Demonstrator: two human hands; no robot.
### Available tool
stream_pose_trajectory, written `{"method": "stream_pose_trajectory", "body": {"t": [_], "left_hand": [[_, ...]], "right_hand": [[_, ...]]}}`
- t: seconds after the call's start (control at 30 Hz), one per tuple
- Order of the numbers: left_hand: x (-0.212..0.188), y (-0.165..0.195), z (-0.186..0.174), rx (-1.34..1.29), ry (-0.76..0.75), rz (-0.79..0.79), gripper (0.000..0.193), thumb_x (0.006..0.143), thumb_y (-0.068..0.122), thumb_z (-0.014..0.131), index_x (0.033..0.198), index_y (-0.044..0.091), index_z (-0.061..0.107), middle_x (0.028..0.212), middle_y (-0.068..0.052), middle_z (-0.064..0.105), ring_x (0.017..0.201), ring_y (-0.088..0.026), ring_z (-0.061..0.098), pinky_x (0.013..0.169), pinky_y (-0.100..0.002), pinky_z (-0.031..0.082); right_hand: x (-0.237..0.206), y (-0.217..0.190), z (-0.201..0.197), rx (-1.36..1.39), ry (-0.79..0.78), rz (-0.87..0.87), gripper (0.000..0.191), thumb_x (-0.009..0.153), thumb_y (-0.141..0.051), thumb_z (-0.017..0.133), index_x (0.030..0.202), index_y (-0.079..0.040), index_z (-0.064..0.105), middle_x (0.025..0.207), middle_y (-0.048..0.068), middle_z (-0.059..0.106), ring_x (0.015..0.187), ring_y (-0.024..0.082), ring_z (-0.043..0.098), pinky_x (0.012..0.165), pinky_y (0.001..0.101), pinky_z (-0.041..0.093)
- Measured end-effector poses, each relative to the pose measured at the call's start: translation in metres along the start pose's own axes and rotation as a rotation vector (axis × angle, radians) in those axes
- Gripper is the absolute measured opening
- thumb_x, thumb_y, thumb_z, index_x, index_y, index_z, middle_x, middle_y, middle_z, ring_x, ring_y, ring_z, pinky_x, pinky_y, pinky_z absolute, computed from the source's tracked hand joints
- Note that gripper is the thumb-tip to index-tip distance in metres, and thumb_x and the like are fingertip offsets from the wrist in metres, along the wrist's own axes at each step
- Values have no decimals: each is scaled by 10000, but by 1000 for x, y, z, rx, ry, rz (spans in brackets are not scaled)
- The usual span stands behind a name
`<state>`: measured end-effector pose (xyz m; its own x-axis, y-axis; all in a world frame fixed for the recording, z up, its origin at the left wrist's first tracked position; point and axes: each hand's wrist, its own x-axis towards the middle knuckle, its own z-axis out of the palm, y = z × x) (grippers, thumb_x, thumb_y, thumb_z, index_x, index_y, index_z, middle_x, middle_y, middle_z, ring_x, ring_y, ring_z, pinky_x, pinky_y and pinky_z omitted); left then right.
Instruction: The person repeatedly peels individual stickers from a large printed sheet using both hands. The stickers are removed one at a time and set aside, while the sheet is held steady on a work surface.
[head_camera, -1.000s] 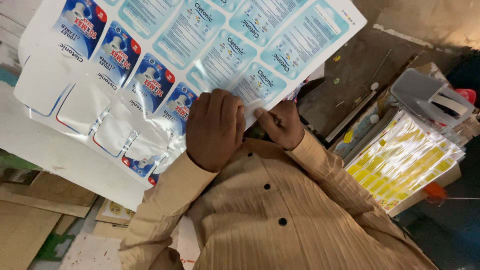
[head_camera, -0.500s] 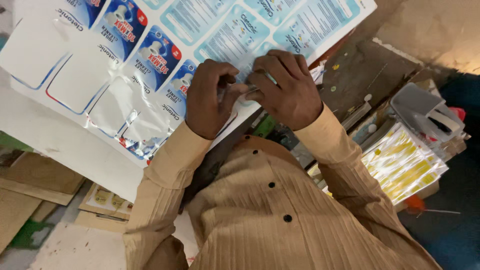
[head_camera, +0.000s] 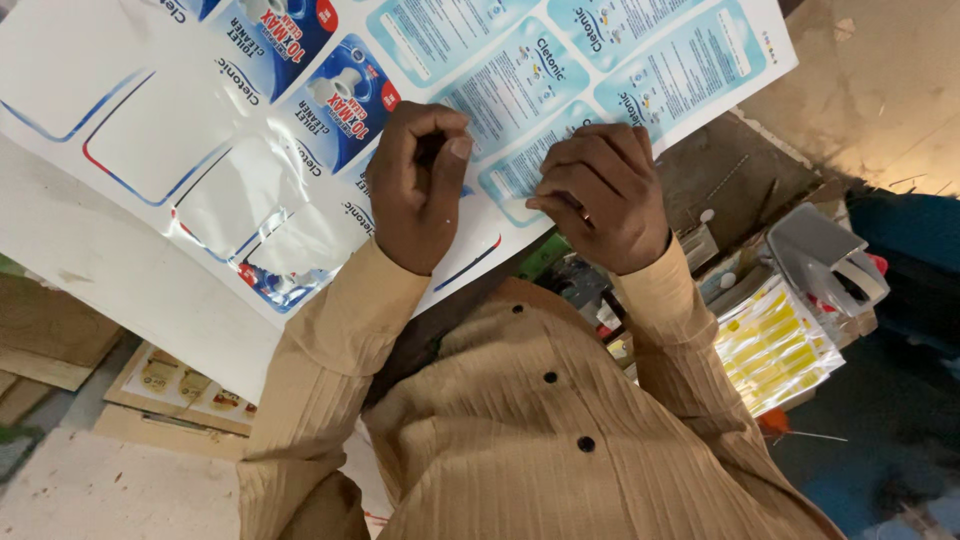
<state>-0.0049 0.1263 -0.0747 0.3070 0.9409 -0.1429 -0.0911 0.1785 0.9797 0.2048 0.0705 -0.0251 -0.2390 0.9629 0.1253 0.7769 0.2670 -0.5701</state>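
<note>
A large glossy sheet of printed labels lies in front of me, with dark blue labels on the left and pale blue ones on the right. Several labels are peeled out, leaving white outlined blanks. My left hand rests on the sheet's near edge with thumb and fingers pinched together on it. My right hand is curled over a pale blue label, its fingertips pinching that label's edge. My tan striped shirt fills the bottom of the view.
A wrapped stack of yellow printed sheets and a grey tool lie at the right. Printed cards and wooden boards sit at the lower left. A brown worktop shows beside the sheet.
My hands were close together picking at one label; now they have drawn apart, the left moving left and the right staying on the pale blue label. The view has shifted closer.
</note>
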Motion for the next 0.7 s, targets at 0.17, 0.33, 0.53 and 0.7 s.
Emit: {"method": "stream_pose_trajectory", "body": {"t": [0.17, 0.33, 0.53, 0.7], "left_hand": [[-27, 28, -3, 589, -182, 223, 229, 926, -13, 734, 1124, 70, 655, 1048, -90, 591, 943, -271, 608, 796, -385, 507], [-44, 22, 1, 773, -289, 277, 425, 833, 74, 747, 1254, 72, 686, 1001, -58, 559, 877, -246, 547, 793, -378, 482], [-38, 17, -3, 873, -309, 322, 486, 879, 122, 716, 1361, 84, 675, 969, -45, 524, 854, -233, 516, 776, -367, 461], [-33, 17, -1, 904, -327, 309, 497, 868, 132, 690, 1364, 90, 676, 944, -60, 497, 859, -242, 522, 774, -367, 473]], "right_hand": [[7, 3, -2, -41, -59, -15, 266, 851, -164, 894, 959, -74, 668, 1097, 56, 667, 1081, 315, 614, 937, 462, 463], [9, 6, -2, -81, -103, -37, 248, 853, -180, 878, 970, -93, 677, 1122, 48, 676, 1091, 309, 618, 910, 450, 454], [28, 14, 1, -125, -125, -151, 212, 877, -152, 857, 961, -111, 667, 1091, 46, 676, 1063, 302, 627, 876, 437, 477], [37, 19, -4, -115, -200, -144, 233, 902, -182, 852, 971, -81, 654, 1084, 69, 675, 1056, 314, 635, 854, 448, 496]]}}
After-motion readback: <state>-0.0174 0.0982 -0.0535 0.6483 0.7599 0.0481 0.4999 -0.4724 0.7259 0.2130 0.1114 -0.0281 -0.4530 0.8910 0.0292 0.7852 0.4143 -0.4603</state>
